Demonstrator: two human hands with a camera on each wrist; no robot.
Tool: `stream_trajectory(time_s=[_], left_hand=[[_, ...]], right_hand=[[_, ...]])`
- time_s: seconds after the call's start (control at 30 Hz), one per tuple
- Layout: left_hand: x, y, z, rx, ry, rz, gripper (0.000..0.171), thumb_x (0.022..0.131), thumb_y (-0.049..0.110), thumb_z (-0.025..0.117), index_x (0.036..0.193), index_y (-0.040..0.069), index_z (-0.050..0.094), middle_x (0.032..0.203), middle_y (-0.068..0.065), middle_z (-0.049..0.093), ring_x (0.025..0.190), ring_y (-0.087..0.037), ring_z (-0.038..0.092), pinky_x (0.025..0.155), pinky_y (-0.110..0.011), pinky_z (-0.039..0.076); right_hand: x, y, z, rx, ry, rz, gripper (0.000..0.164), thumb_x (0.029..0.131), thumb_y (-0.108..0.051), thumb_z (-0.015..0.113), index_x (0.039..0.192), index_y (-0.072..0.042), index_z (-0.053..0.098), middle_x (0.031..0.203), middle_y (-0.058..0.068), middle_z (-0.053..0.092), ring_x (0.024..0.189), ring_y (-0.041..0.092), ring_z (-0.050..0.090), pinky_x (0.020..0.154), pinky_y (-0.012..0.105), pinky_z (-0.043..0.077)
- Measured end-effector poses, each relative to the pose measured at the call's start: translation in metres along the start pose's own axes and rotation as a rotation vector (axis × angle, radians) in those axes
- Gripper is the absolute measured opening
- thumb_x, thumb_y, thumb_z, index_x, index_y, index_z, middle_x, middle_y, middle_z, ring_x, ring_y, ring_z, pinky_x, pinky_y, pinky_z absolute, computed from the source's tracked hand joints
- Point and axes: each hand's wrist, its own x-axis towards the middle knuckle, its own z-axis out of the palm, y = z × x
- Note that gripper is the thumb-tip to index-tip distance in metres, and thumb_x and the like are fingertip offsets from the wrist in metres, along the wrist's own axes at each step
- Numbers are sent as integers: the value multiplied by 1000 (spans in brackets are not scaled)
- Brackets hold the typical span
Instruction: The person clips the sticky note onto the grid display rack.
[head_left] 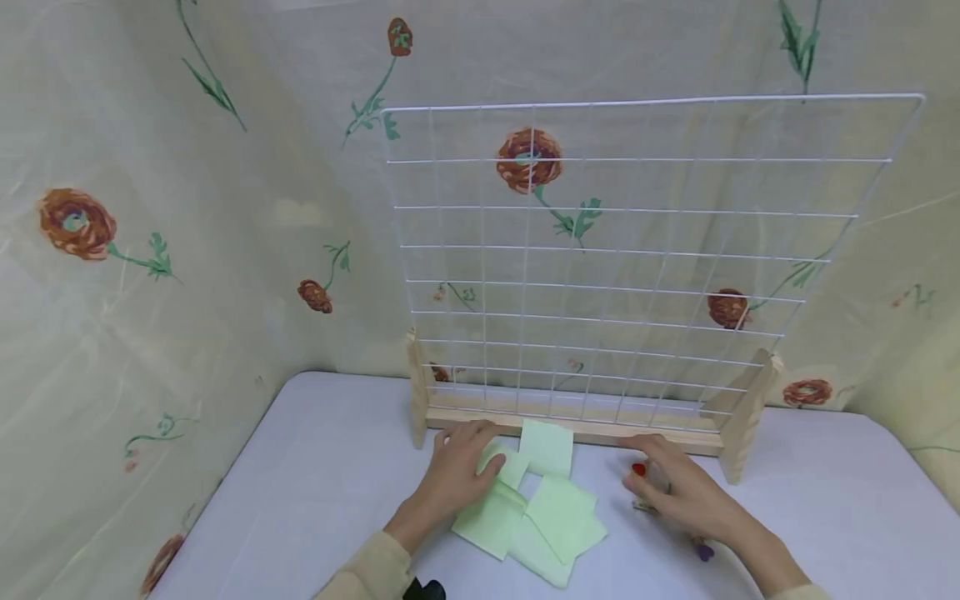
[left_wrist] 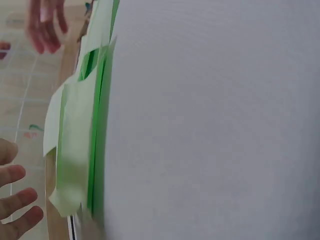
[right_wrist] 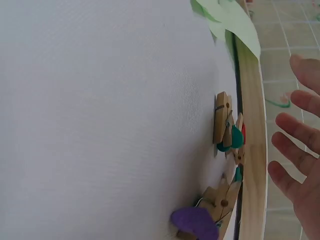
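Several pale green paper squares (head_left: pixel 562 510) lie loosely overlapped on the white table. My left hand (head_left: pixel 454 468) hovers at their left side, with its fingers spread and overlapping the papers in the head view. Over to the right, my right hand (head_left: pixel 686 493) is held above a small group of wooden clothespins (right_wrist: pixel 223 117), its fingers apart and holding nothing. Coloured pieces sit on the clothespins: a purple one (right_wrist: pixel 196 222), a teal one (right_wrist: pixel 236 136) and a red one (head_left: pixel 638 469). In the head view the right hand hides most of the clothespins.
Behind the papers stands a white wire grid (head_left: pixel 592 247) in a wooden base (head_left: pixel 600 429) with an upright foot at each end. A flowered cloth (head_left: pixel 247 208) hangs around the table (head_left: pixel 315 467). A black object (head_left: pixel 426 590) shows beside the left sleeve.
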Motion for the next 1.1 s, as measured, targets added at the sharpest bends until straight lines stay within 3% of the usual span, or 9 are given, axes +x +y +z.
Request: stream_trajectory(time_s=[0.17, 0.3, 0.43, 0.53, 0.6, 0.73, 0.97, 1.1], left_hand=[[-5, -15, 4, -141, 6, -73, 41, 95, 26, 53, 135, 22, 50, 137, -3, 52, 129, -24, 46, 100, -53, 40], [-7, -28, 11, -234, 13, -93, 42, 94, 23, 53, 136, 20, 49, 138, -6, 51, 127, -27, 48, 102, -50, 42], [-9, -34, 14, -311, 14, -132, 39, 94, 22, 54, 133, 18, 50, 133, -6, 54, 124, -26, 52, 103, -46, 42], [-9, -35, 14, -346, 22, -147, 33, 94, 21, 55, 127, 14, 53, 128, -5, 57, 121, -24, 53, 103, -43, 42], [-8, -36, 15, -358, 27, -145, 30, 94, 20, 55, 123, 13, 54, 125, -5, 59, 121, -23, 53, 104, -42, 42], [-6, -38, 15, -389, 8, -149, 27, 95, 22, 54, 121, 14, 56, 124, -4, 59, 121, -22, 52, 105, -42, 41], [-1, -42, 16, -438, -25, -134, 19, 94, 22, 56, 111, 19, 62, 120, -1, 61, 119, -21, 54, 104, -42, 42], [1, -43, 18, -426, -28, -103, 17, 93, 23, 57, 107, 21, 66, 119, -1, 63, 118, -23, 54, 102, -45, 41]], right_hand=[[-12, 11, -2, 45, 45, 42, 41, 93, -24, 59, 133, -18, 49, 131, 5, 54, 122, 32, 48, 92, 62, 42], [-23, 21, -1, 84, 78, 77, 39, 94, -23, 58, 131, -12, 50, 128, 6, 56, 118, -1, 46, 92, 55, 44], [-36, 30, 4, 134, 99, 124, 37, 95, -24, 57, 129, -9, 50, 128, 9, 57, 111, -23, 33, 93, 28, 50], [-42, 34, 8, 167, 142, 138, 36, 94, -21, 58, 127, -8, 51, 128, 8, 57, 110, -25, 34, 89, 5, 40], [-45, 36, 8, 200, 156, 152, 35, 94, -20, 58, 127, -7, 51, 128, 10, 56, 110, -25, 36, 87, 0, 36], [-48, 38, 6, 256, 148, 216, 36, 96, -20, 55, 129, -7, 50, 129, 11, 55, 107, -25, 39, 85, 1, 39], [-52, 47, 8, 298, 183, 263, 35, 97, -20, 53, 128, -5, 51, 120, -21, 55, 100, -21, 47, 81, 2, 40], [-52, 52, 8, 318, 224, 274, 33, 97, -18, 53, 126, -3, 54, 113, -29, 56, 97, -21, 49, 79, 2, 41]])
